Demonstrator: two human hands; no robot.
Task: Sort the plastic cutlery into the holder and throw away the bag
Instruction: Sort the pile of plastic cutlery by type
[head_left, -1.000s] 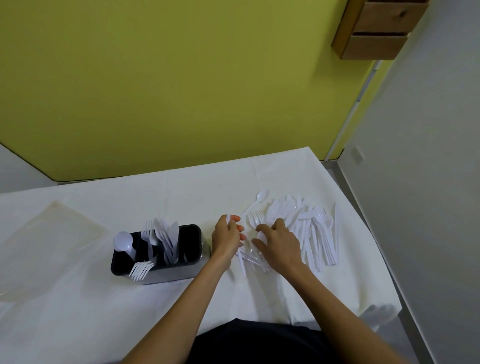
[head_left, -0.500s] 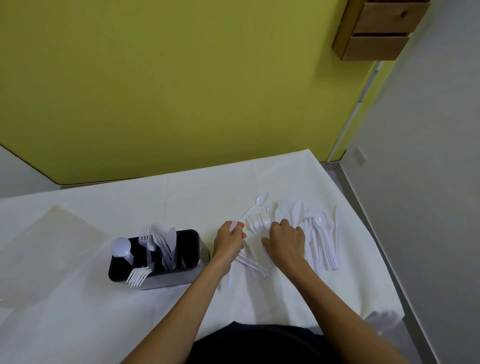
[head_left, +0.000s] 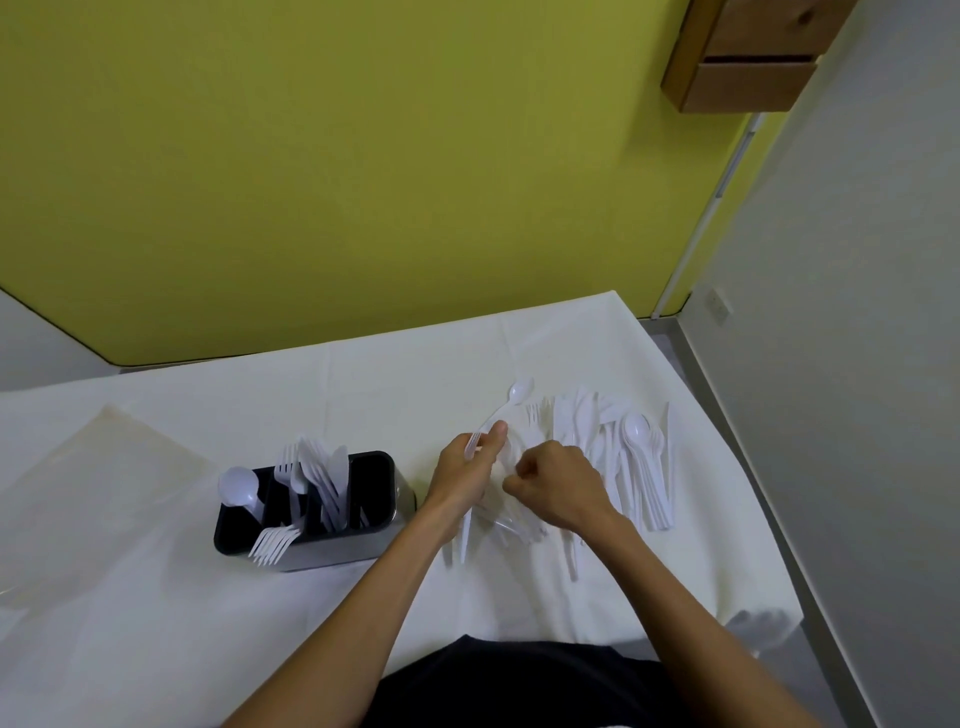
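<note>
A pile of white plastic cutlery (head_left: 631, 457) lies spread on the white tablecloth at the right. My left hand (head_left: 465, 475) is closed around a bundle of white forks (head_left: 474, 448), tines up and handles hanging below the fist. My right hand (head_left: 558, 480) is right beside it, fingers pinched on a white piece that I cannot identify. A lone spoon (head_left: 519, 392) lies just beyond my left hand. The black and steel holder (head_left: 382, 480) stands to the left with spoons, forks and knives in its compartments. The clear empty bag (head_left: 88, 483) lies flat at the far left.
The table (head_left: 415, 364) ends against a yellow-green wall at the back and drops off at the right edge, near a grey wall. A wooden drawer unit (head_left: 748, 52) hangs at top right. My dark-clothed torso is at the near edge.
My right hand has drawn back from the pile and closed into a pinch next to my left hand. My left hand has kept its forks and shifted slightly.
</note>
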